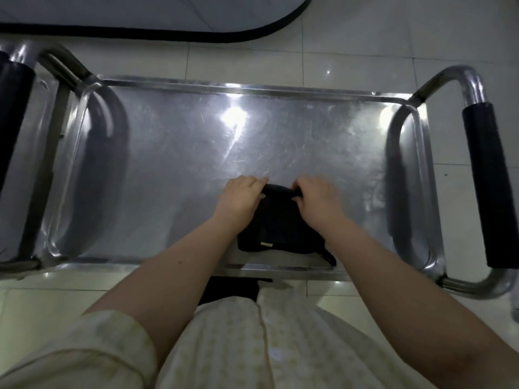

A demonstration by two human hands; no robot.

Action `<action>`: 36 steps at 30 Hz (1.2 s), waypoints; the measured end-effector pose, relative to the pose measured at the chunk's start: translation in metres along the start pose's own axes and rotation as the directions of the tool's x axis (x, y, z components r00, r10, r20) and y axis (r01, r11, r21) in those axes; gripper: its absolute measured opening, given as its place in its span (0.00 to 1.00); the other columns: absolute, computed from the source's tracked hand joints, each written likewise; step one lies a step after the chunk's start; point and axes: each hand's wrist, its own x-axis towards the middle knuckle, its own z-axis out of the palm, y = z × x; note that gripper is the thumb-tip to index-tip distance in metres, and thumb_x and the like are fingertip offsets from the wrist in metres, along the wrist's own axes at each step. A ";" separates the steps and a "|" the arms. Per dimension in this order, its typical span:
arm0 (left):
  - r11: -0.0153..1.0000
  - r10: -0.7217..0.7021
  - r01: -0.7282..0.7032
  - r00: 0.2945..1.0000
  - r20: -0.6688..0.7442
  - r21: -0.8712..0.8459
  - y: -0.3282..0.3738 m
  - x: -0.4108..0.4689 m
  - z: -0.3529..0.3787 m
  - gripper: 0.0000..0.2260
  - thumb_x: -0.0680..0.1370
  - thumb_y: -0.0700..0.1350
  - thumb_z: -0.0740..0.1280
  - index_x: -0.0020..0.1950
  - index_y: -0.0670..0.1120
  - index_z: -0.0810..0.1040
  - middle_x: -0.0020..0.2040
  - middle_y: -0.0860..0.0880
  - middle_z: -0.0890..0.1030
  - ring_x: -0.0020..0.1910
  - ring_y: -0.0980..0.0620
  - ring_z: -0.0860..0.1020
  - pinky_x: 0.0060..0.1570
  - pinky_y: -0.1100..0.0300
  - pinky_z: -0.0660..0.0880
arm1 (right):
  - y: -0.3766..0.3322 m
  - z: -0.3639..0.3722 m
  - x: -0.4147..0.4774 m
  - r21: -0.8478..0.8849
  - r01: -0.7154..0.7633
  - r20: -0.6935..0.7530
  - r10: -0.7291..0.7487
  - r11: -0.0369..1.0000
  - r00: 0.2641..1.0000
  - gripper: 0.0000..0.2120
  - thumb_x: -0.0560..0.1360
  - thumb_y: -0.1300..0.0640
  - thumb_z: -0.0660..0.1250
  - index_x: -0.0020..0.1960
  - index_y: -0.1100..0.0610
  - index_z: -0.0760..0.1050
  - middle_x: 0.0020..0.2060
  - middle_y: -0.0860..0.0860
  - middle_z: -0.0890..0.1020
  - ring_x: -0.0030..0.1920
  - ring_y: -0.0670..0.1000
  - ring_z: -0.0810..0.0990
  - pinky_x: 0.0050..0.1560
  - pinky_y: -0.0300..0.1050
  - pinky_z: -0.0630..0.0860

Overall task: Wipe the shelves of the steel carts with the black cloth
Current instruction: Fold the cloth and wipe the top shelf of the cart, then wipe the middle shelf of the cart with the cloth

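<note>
Black cloth (276,220) lies folded on the top shelf (168,164) of the steel cart (421,175), near its front rim. Left hand (238,196) and right hand (316,199) each have fingers curled closed on its far edge, slightly blurred. Best to keep it bunched flat and press evenly, sweeping toward the corners. Shelf is scratched, glary steel; pale tiled floor (365,51), dark-edged mat (168,12) beyond.

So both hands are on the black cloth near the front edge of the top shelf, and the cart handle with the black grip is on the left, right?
Not quite. The black grip whose handle belongs to this cart is on the right, as the head view shows. The rest holds: the left hand and the right hand are both on the black cloth, near the front edge of the top shelf.
</note>
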 end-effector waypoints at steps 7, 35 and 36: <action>0.990 0.089 -0.073 0.987 -0.136 0.119 0.018 -0.021 -0.036 0.05 0.76 0.40 0.69 0.50 0.42 0.80 0.45 0.42 0.80 0.45 0.40 0.77 0.48 0.50 0.67 | -0.010 -0.031 -0.021 0.050 0.061 -0.054 -0.058 0.997 0.997 0.08 0.77 0.60 0.66 0.56 0.58 0.77 0.52 0.55 0.78 0.53 0.57 0.75 0.52 0.49 0.71; 0.978 0.204 -0.197 0.826 -0.526 0.071 0.036 -0.344 -0.050 0.08 0.77 0.48 0.65 0.51 0.48 0.82 0.46 0.51 0.82 0.45 0.46 0.79 0.49 0.52 0.65 | -0.163 0.049 -0.325 0.112 0.165 -0.422 -0.104 0.980 0.901 0.15 0.77 0.55 0.55 0.56 0.57 0.76 0.47 0.53 0.78 0.43 0.59 0.79 0.37 0.53 0.78; 0.982 0.181 -0.186 0.839 -0.514 0.042 0.040 -0.349 -0.045 0.09 0.77 0.48 0.64 0.51 0.48 0.82 0.46 0.51 0.82 0.45 0.46 0.79 0.50 0.53 0.65 | -0.161 0.052 -0.331 0.118 0.160 -0.420 -0.097 0.980 0.902 0.14 0.76 0.56 0.55 0.56 0.57 0.76 0.47 0.54 0.78 0.43 0.58 0.79 0.37 0.53 0.78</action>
